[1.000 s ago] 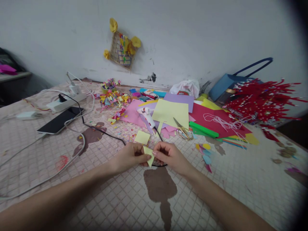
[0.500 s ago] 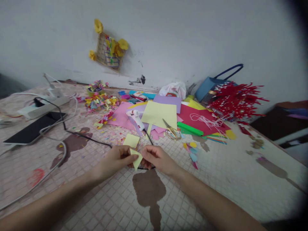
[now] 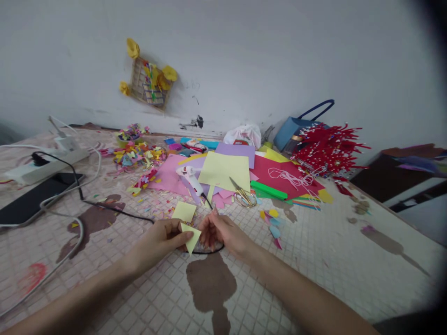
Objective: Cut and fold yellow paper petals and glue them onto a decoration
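Pinched between the thumb and fingers of my left hand (image 3: 166, 236) is a small folded piece of pale yellow paper (image 3: 192, 236), shaped like a triangle. My right hand (image 3: 222, 231) is just to its right, fingers curled loosely and thumb apart, with nothing visible in it. A pale yellow paper square (image 3: 184, 211) lies on the table right behind my left hand. Beyond it, a white glue gun (image 3: 190, 179) rests on coloured sheets, its black cord (image 3: 115, 211) running under my hands. Gold-handled scissors (image 3: 243, 193) lie on a larger pale yellow sheet (image 3: 225, 170).
Paper scraps (image 3: 139, 156) are heaped at the back left. A power strip (image 3: 45, 165) and a phone (image 3: 35, 197) are on the left with loose cables. Red stems (image 3: 330, 151) and a blue bag (image 3: 291, 132) stand at the back right, near a green strip (image 3: 268, 190).
My right hand has come off the folded paper, its thumb now lifted and fingers apart. My left hand still pinches the paper. The whole view has shifted slightly.
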Demonstrator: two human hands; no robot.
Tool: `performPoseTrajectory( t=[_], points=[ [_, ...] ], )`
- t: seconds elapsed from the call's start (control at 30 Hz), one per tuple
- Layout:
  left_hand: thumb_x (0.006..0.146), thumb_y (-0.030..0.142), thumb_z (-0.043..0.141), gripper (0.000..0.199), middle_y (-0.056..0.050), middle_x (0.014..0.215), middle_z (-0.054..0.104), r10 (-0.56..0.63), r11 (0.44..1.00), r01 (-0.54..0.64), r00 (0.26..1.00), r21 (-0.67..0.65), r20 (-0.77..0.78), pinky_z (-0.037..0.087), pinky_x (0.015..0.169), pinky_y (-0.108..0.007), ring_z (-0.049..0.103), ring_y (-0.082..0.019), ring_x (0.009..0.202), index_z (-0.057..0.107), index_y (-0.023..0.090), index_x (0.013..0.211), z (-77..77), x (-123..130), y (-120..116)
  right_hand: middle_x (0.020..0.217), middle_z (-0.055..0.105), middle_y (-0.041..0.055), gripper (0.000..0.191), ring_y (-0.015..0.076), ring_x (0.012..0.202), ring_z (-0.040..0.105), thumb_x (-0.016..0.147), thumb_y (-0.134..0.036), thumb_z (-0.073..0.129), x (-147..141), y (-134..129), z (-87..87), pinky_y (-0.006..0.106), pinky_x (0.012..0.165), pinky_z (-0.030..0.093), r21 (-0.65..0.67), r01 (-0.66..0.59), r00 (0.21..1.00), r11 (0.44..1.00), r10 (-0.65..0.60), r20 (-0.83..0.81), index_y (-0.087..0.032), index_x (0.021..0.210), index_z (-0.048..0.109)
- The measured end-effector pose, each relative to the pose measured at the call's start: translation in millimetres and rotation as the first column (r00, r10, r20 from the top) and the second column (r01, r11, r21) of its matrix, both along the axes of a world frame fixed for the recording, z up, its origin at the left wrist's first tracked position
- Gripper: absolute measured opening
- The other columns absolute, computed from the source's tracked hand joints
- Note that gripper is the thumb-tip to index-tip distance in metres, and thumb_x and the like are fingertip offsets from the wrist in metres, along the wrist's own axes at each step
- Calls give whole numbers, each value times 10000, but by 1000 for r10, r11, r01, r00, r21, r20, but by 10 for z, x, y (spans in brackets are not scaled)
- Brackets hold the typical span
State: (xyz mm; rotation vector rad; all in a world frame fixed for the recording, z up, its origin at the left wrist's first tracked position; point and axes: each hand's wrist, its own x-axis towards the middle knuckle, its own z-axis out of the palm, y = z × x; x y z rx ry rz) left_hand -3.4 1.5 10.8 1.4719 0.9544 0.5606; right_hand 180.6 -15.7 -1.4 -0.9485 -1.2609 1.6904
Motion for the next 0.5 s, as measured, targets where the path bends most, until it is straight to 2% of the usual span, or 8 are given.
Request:
performPoseTrajectory(
  t=[0.2, 0.37, 0.5],
  points=[
    [735, 411, 577, 278, -9, 632, 594, -12, 1000, 12, 1000, 19, 3, 412, 574, -231, 536, -124, 594, 576, 136, 698, -81, -18, 29, 567, 561, 3, 583, 87, 463, 509, 768, -684, 388, 2, -4, 13, 183, 403, 376, 26, -5, 998, 1000, 4, 67, -137, 690, 573],
    [727, 386, 589, 261, 3, 609, 557, -12, 1000, 11, 1000, 28, 28, 396, 552, -226, 512, -113, 573, 548, 133, 678, -104, -17, 21, 611, 534, -24, 336, 67, 488, 465, 770, -479, 587, 21, -58, 74, 176, 441, 366, 98, -41, 984, 994, 23, 177, -149, 720, 543],
    [714, 371, 610, 257, 5, 606, 546, -10, 1000, 9, 999, 26, 33, 378, 536, -219, 497, -104, 562, 544, 125, 682, -86, 5, -13, 566, 470, -49, 247, 61, 478, 425, 771, -361, 618, 19, -76, 83, 177, 444, 334, 158, -52, 972, 986, 14, 234, -150, 698, 514]
  ],
)
